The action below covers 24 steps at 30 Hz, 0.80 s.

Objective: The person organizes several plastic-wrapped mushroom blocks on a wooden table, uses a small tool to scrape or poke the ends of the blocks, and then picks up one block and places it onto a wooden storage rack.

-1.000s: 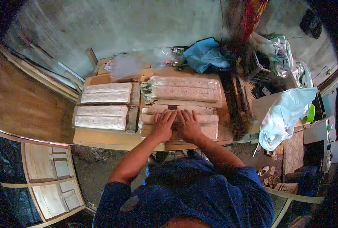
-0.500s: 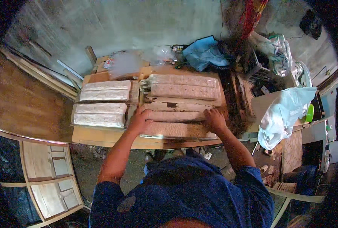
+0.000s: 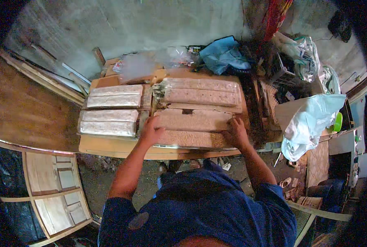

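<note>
A framed piece lies flat on the table, its left half holding two whitish ribbed panels (image 3: pixel 114 96). At its upper right is a pinkish-tan panel (image 3: pixel 202 91) with a lengthwise ridge. Nearer me is a long tan panel (image 3: pixel 191 122) with a rough, dark-notched far edge. My left hand (image 3: pixel 150 132) grips its left end, fingers curled over the edge and thumb inward. At the right end, my right hand (image 3: pixel 237 132) holds it the same way, partly in shadow. The exact material of the panel is hard to tell.
Clear plastic (image 3: pixel 138 68) and a blue cloth (image 3: pixel 224 55) lie along the table's back. A white plastic bag (image 3: pixel 311 123) hangs at the right, beside a green object (image 3: pixel 338 122) and a dark crate (image 3: pixel 284 72). A brown board (image 3: pixel 31 103) stands left; a wooden frame (image 3: pixel 53 193) is below.
The long tan panel, seen narrower between my hands before, now shows a broader, flatter face. Both hands stay at its ends; the right has shifted slightly right.
</note>
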Motion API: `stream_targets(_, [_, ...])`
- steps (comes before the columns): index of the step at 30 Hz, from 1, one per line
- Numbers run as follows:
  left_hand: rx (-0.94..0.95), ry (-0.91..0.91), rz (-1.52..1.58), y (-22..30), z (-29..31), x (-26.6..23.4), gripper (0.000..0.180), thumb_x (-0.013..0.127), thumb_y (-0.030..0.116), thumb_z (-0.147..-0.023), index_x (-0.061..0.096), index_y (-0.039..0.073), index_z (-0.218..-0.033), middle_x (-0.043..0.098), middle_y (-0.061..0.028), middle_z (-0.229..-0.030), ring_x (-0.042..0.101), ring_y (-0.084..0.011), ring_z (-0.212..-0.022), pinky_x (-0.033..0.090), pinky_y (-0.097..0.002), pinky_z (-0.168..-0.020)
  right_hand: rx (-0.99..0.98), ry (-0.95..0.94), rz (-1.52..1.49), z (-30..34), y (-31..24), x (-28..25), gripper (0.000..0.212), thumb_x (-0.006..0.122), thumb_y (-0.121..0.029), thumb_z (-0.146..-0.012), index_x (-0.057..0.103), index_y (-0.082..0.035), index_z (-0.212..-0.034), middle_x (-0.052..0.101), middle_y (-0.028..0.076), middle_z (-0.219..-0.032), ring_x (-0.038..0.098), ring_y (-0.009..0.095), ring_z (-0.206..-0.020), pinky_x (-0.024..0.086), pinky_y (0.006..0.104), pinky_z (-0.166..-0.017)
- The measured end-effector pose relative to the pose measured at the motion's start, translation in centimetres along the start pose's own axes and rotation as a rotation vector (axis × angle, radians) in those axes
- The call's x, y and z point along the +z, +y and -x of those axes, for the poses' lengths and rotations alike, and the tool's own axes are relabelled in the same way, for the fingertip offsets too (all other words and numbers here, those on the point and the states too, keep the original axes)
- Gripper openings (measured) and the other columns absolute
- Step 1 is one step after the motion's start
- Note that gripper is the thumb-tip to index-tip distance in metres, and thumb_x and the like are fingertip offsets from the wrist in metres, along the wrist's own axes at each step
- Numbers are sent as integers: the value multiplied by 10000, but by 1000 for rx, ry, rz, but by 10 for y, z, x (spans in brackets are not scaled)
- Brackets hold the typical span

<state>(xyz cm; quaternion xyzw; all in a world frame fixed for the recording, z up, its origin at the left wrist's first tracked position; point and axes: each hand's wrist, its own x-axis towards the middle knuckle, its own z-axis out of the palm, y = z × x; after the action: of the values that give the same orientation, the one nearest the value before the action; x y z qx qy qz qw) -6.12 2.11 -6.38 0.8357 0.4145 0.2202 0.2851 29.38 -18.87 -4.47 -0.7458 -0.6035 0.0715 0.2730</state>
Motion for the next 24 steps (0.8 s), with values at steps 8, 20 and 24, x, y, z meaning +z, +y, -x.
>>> stream_targets(8, [-56,-3,32,20,-10,1,649,768,161,-712,481,32,-1280,525,-231,-1245,507,-386,-1160,409,-425,-997,208,26,16,3,2,12,772,791,-223,-675,400,0,-1302,410,280,-1267,454,440,-1155,414,445,-989])
stream_targets(20, [30,-122,93,-12,-26,6,714,764,154,-733,432,82,-1361,479,-231,-1322,448,-365,-1252,382,-418,-1035,173,-75,-16,-15,13,28,817,799,-320,-680,417,-18,-1336,367,268,-1374,368,430,-1268,370,443,-1045])
stream_targets(24, [17,-133,56,29,-7,-19,793,824,243,-670,448,100,-1354,368,-217,-1416,379,-381,-1303,353,-425,-1062,171,-31,8,-5,-16,-1,807,800,-317,-670,428,-69,-1341,376,235,-1382,346,434,-1280,345,470,-1059])
